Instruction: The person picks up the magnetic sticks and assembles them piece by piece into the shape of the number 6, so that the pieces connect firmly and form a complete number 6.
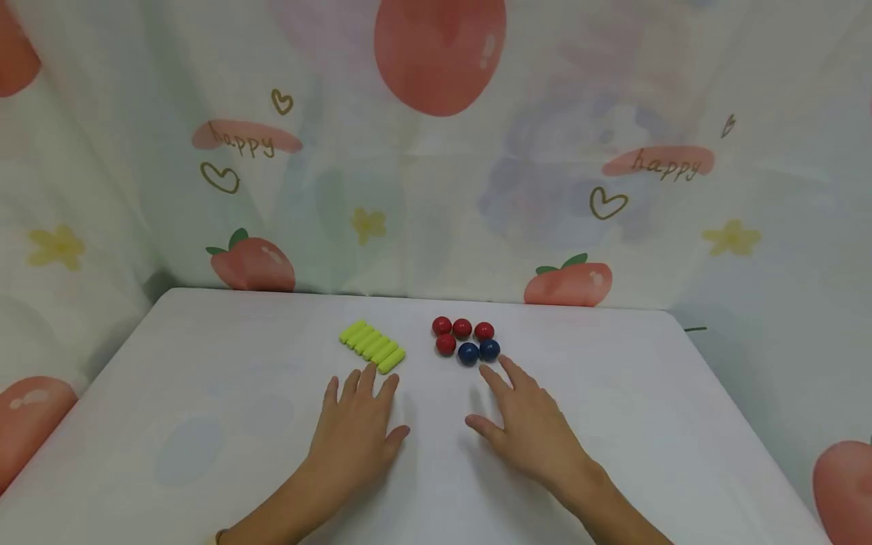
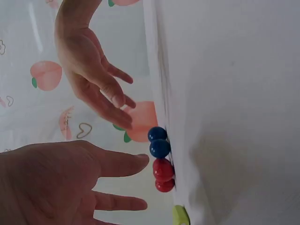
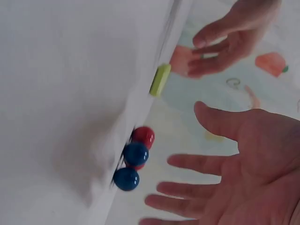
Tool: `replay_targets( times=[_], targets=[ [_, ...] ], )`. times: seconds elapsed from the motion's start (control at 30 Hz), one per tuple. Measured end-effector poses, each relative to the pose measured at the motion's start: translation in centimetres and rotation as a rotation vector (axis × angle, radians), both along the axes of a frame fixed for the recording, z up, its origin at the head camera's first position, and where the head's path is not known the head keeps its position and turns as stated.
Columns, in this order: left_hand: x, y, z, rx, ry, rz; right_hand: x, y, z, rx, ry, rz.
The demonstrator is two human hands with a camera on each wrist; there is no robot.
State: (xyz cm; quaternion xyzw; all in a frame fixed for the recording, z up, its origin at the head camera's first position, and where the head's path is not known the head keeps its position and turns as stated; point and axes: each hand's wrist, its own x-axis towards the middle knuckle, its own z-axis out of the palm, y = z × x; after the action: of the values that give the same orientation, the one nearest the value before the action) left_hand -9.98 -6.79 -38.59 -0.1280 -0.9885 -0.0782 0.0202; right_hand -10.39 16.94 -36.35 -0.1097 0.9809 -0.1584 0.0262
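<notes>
Several yellow-green sticks (image 1: 372, 346) lie side by side in a slanting row on the white table. To their right sit several small glossy balls in a cluster, red balls (image 1: 446, 344) at the back and left, two dark blue balls (image 1: 468, 353) in front. My left hand (image 1: 357, 428) hovers just in front of the sticks, fingers spread and holding nothing. My right hand (image 1: 534, 431) is over the table before the blue balls, its fingers also spread and nothing in it. In the right wrist view, a gap separates the right fingers from the blue ball (image 3: 126, 179).
The table (image 1: 225, 348) has a white top and ends at a straight back edge. Behind it and at both sides hangs a cloth (image 1: 422, 189) printed with peaches, hearts and flowers. A thin dark strip (image 1: 696, 329) sticks out by the right table edge.
</notes>
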Motion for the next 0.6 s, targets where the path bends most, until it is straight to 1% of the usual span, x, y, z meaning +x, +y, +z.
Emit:
replay_targets(
  times=[0.07, 0.17, 0.33, 0.47, 0.6],
  targets=[
    [-1.3, 0.0, 0.2, 0.021, 0.002, -0.005, -1.4, 0.4, 0.3, -0.026, -0.021, -0.005],
    [-3.3, -0.1, 0.4, 0.071, 0.003, 0.003, -3.4, 0.8, 0.6, -0.057, -0.054, -0.026],
    [-6.1, -0.2, 0.4, 0.139, 0.008, 0.028, -6.3, 1.5, 0.3, -0.100, -0.039, -0.062],
    [-7.6, 0.0, 0.2, 0.165, -0.023, 0.045, -7.9, 1.8, -0.3, -0.126, -0.043, -0.063],
    [-8.5, 0.4, -0.1, 0.160, -0.048, 0.047, -8.5, 1.8, -0.8, -0.103, -0.073, -0.075]
  ],
)
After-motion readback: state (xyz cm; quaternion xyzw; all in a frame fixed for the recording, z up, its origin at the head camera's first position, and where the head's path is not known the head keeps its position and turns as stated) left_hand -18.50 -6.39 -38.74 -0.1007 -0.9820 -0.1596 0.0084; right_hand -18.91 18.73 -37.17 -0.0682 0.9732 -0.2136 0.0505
